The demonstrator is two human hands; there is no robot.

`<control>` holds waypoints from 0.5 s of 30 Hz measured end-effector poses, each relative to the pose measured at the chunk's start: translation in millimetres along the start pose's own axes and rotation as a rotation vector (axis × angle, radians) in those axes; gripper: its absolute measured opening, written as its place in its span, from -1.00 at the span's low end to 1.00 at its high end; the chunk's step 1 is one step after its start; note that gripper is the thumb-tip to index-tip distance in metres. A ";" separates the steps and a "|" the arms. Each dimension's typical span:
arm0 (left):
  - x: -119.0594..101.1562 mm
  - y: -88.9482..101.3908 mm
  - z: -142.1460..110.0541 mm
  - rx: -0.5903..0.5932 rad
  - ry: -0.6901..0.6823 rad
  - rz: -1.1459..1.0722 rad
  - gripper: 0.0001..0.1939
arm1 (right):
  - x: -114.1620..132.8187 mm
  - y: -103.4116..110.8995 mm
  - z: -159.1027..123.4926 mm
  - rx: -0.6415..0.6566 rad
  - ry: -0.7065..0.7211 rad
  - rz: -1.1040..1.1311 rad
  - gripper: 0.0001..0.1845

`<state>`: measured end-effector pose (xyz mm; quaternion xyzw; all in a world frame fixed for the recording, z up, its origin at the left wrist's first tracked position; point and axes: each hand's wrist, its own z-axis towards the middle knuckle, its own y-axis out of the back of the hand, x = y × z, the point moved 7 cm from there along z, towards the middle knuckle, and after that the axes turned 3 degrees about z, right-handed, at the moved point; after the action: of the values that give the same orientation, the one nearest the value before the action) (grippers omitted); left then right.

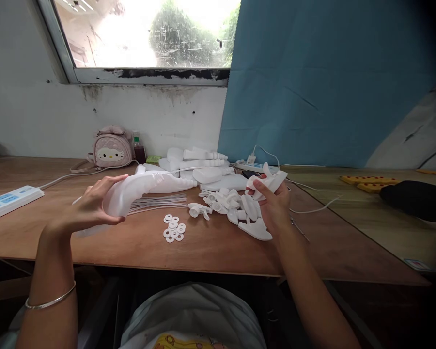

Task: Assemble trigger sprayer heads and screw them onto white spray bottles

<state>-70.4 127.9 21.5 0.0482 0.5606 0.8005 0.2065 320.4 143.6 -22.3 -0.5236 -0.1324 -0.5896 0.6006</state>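
My left hand (90,206) is closed around a long white plastic body (138,191), held a little above the wooden table (218,252). My right hand (274,203) grips a smaller white plastic piece (271,182) raised over a heap of small white plastic parts (236,206). Several white washers (173,228) lie on the table between my hands. A bundle of thin clear rods (160,201) lies just beyond the long body.
More large white plastic shells (199,165) are stacked at the back by the wall. A pink cat-face bag (111,150) and a small bottle (139,150) stand at the back left. A power strip (7,201) lies left, another strip with a cable (256,166) behind. Yellow pieces (368,182) and a dark object (414,198) lie right.
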 end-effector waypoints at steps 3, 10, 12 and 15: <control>0.6 -6.4 -0.4 0.096 -0.022 -0.053 -0.26 | -1.9 -1.1 -0.3 0.012 -0.009 -0.014 -0.58; -26.8 -10.6 2.2 0.067 -0.151 0.048 -0.31 | -6.1 -21.6 -13.7 0.218 -0.041 -0.195 -0.52; -45.5 -13.3 1.5 0.025 -0.257 0.076 -0.29 | -4.4 -35.9 -27.1 0.354 -0.061 -0.291 -0.49; -70.3 -19.1 -1.7 0.010 -0.376 0.065 -0.20 | 3.8 -60.7 -53.1 0.580 -0.034 -0.390 -0.59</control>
<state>-1.7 104.8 14.2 0.2158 0.5143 0.7808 0.2815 245.7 114.5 -12.8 -0.3060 -0.4018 -0.6222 0.5982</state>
